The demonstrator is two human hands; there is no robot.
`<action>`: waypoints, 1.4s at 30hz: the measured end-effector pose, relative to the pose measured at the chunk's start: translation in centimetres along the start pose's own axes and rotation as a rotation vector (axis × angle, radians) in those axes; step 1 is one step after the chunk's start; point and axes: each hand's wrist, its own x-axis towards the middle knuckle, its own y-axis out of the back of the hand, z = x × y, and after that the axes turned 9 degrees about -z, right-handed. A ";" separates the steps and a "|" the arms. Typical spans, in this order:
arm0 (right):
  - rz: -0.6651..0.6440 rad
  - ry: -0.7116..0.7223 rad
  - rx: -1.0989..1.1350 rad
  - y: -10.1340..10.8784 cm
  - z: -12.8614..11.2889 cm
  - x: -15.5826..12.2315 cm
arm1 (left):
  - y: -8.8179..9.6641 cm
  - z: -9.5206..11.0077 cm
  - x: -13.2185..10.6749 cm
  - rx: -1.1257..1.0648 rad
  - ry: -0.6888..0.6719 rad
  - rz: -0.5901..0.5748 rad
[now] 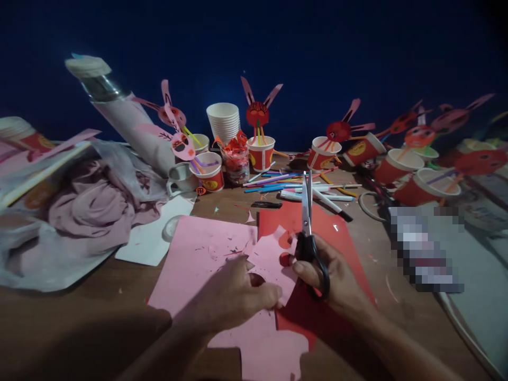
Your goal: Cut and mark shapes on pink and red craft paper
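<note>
My right hand is closed around the black handles of a pair of scissors, whose blades point away from me and stand slightly apart. Between the thumb and fingers of my left hand is a pink paper piece with cut edges and holes in it. Red shows through its holes. Under my hands lie a pink sheet with small scraps on it and a red sheet. Nearer to me is another cut pink piece.
Paper-cup figures with eared heads, such as this red cup, line the back. Pens lie before them, beside a scrap-filled clear cup. Stacked white cups, a tall bottle and a plastic bag stand left. A phone-like blurred item lies right.
</note>
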 end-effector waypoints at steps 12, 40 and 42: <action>0.298 0.129 -0.164 -0.4 0.8 0.2 | -0.9 0.9 1.3 0.092 0.004 -0.064; 0.343 0.171 -0.280 -0.6 1.0 0.1 | -1.3 2.0 0.9 0.070 0.003 0.017; 0.333 0.165 -0.262 -0.6 0.9 0.1 | -1.5 2.4 0.9 0.052 0.007 0.037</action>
